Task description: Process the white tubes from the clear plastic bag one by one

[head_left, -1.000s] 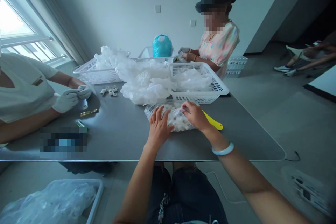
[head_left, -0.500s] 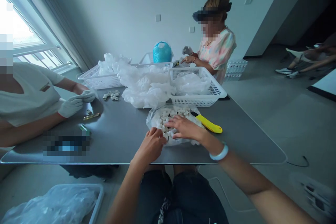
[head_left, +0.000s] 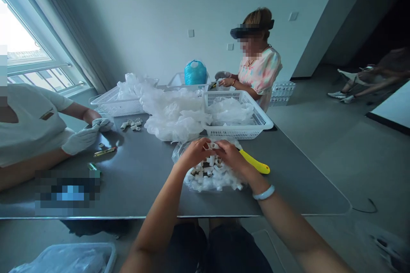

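Many small white tube-shaped pieces (head_left: 209,170) lie on a clear plastic bag (head_left: 179,150) at the table's front middle. My left hand (head_left: 196,153) is over the far left part of the pile, its fingers curled around a white piece (head_left: 213,146). From the right, my right hand (head_left: 231,153) meets it, fingertips at the same piece. Some fingertips are hidden behind the hands. Right beside my right hand lies a yellow-handled cutter (head_left: 256,162), its dark end partly covered.
White baskets (head_left: 246,133) with plastic bags (head_left: 176,113) stand behind the pile. At left, a person's gloved hands (head_left: 80,140) work near loose white pieces (head_left: 132,125). Another person (head_left: 258,68) stands beyond the baskets. A blue bag (head_left: 195,72) is at the back.
Both hands have moved together to the far side of the pile and now meet at a white piece. Earlier they were apart over the pile. The view has shifted slightly.
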A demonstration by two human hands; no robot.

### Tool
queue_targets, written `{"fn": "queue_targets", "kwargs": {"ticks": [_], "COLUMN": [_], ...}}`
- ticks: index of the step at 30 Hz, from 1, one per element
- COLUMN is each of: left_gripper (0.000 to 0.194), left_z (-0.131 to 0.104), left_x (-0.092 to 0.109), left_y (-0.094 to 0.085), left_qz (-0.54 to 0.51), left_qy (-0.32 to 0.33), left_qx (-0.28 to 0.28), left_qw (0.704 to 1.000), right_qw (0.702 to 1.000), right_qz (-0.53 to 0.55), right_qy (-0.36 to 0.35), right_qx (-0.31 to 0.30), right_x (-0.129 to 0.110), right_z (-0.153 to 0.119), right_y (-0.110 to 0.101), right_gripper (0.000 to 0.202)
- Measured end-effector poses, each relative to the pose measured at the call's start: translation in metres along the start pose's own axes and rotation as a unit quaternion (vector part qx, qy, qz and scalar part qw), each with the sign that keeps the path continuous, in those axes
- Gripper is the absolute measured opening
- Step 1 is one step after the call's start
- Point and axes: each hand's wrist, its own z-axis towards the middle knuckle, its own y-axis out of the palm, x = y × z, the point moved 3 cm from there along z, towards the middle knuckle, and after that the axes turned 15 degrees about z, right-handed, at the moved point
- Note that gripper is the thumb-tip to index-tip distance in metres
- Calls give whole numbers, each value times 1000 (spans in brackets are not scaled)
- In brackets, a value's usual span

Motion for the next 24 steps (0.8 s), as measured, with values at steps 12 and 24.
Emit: {"fn": "queue_targets", "kwargs": {"ticks": [12, 24], "left_gripper": [19, 17], "left_z": [-8, -11], "left_x": [-9, -10], "left_y": [29, 32], "left_qz": [-138, -81], "left_qy": [59, 65], "left_qx": [182, 161], "left_qw": [972, 981], "right_qw": [999, 999], "right_qz": [-45, -48], "right_qy": [-9, -10], "right_qx": [13, 14], "right_x": [-6, -1], "right_z": [-9, -13], "right_y": [9, 11], "right_gripper": [27, 29]}}
